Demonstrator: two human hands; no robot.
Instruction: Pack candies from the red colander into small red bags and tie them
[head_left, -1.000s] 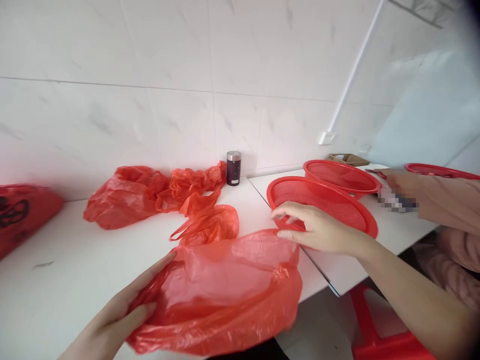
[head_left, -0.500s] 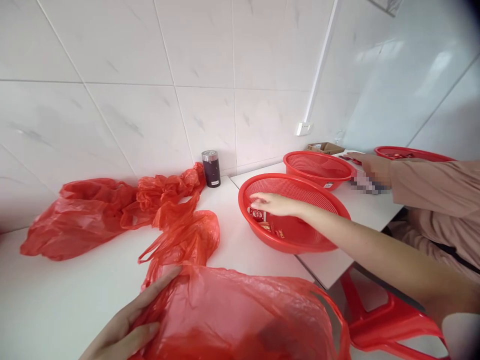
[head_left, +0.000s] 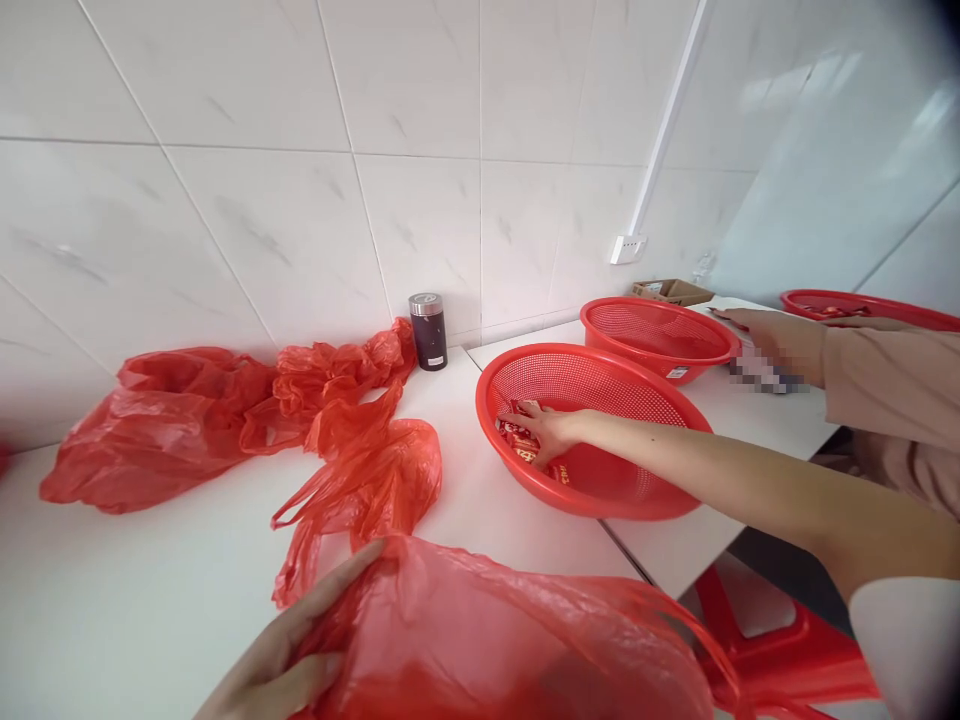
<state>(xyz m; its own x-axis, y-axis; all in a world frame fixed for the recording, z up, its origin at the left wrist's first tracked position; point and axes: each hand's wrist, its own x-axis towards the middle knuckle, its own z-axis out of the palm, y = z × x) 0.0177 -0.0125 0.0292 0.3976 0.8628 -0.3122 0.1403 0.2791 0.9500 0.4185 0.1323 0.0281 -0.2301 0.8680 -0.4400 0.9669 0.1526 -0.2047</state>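
1. Pinched between my left hand's (head_left: 289,655) thumb and fingers is the edge of a thin, translucent red plastic bag (head_left: 487,650), which spreads across the near front of my view. What it holds, if anything, I can't make out.
2. My right hand (head_left: 551,432) has its fingers spread over red packets with pale and gold printing (head_left: 523,445). They lie at the left side of a round red plastic basket with perforated walls (head_left: 577,378); none is seen raised.
3. A second ago my right hand was at the bag's edge; since then it has crossed over and come down into the basket. So my left now holds the bag alone, and the packets are within my right's reach.
4. Crumpled red plastic bags (head_left: 165,430) lie along the white table (head_left: 105,590), close beyond my left hand; their loose film and handles could snag, I judge. The held bag's handles trail rightward, in front of a red plastic stool (head_left: 795,650).
5. Against the wall stands a dark cylindrical tumbler with a silver lid (head_left: 429,338). Just behind my basket is a second red perforated basket (head_left: 660,325); beyond it, a co-worker's hand (head_left: 791,340).
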